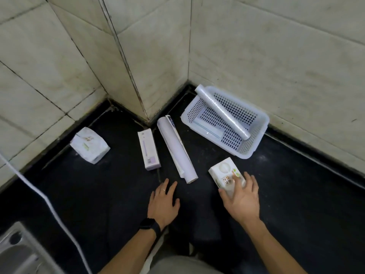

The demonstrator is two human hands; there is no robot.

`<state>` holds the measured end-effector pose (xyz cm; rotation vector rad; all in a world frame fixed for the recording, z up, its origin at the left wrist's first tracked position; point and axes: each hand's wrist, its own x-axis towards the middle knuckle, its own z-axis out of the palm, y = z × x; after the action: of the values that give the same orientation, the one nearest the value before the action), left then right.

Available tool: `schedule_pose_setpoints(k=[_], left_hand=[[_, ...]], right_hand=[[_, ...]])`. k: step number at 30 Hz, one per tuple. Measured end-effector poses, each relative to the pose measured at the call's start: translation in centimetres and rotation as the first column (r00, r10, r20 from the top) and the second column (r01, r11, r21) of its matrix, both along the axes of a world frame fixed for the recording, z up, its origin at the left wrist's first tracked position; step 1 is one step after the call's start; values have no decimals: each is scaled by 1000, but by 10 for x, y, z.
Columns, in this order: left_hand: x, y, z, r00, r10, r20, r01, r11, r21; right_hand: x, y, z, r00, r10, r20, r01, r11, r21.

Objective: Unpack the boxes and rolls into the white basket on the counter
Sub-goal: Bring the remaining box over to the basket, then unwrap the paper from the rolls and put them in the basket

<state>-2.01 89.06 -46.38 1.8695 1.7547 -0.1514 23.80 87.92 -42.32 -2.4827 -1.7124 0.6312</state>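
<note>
A white perforated basket (250,149) stands in the counter's back right corner, with a clear film roll (221,111) lying slantwise across it and a flat item under the roll. My right hand (242,198) rests its spread fingers on a white box with green print (223,171) in front of the basket. My left hand (164,202) lies flat and empty on the black counter (88,194), just below a long white roll (175,149). A narrow white box with a purple label (149,150) lies left of that roll. A white pouch (89,145) sits further left.
Tiled walls and a jutting tiled pillar (142,56) close off the back. A white cable (45,198) runs down the left side. A steel sink (17,252) shows at the bottom left corner.
</note>
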Motion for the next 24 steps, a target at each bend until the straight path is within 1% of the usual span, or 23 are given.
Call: schedule_pose_setpoints(k=[3, 5, 6, 8, 10, 14, 17, 18, 20, 21, 22, 23, 24], left_hand=[[-17, 25, 11, 997, 16, 80, -34, 973, 227], [-30, 46, 16, 996, 25, 87, -53, 938, 343], [-36, 57, 18, 996, 38, 83, -66, 930, 362], [-46, 78, 23, 995, 75, 69, -95, 930, 355], [-56, 94, 23, 996, 82, 27, -87, 944, 320], [-70, 104, 15, 998, 34, -47, -26, 985, 169], [-72, 103, 10, 998, 21, -59, -12, 990, 137], [-72, 104, 10, 998, 18, -64, -9, 991, 135], [-69, 107, 13, 997, 10, -73, -1, 993, 121], [-67, 109, 17, 997, 8, -76, 1, 993, 117], [-66, 111, 20, 997, 18, -69, -10, 994, 112], [-65, 113, 24, 998, 43, -48, -38, 993, 110], [-63, 116, 31, 997, 77, -7, -76, 990, 115]], right_hand=[[-31, 20, 11, 996, 58, -62, -45, 982, 182], [-56, 39, 15, 982, 97, -160, -60, 973, 223], [-67, 48, 16, 973, 111, -202, -66, 973, 219], [-88, 67, 14, 962, 153, -227, -112, 976, 187], [-104, 82, 7, 961, 164, -224, -145, 985, 99], [-130, 102, -7, 969, 122, -214, -142, 987, -78], [-140, 107, -16, 983, 66, -172, -104, 969, -222], [-142, 106, -19, 988, 54, -144, -89, 965, -249], [-140, 104, -28, 994, 58, -98, -80, 967, -241], [-137, 104, -30, 994, 46, -104, -69, 971, -228], [-134, 104, -31, 990, 28, -142, -61, 970, -234], [-130, 104, -28, 978, -5, -209, -50, 965, -256], [-126, 102, -24, 948, -74, -311, -17, 960, -278]])
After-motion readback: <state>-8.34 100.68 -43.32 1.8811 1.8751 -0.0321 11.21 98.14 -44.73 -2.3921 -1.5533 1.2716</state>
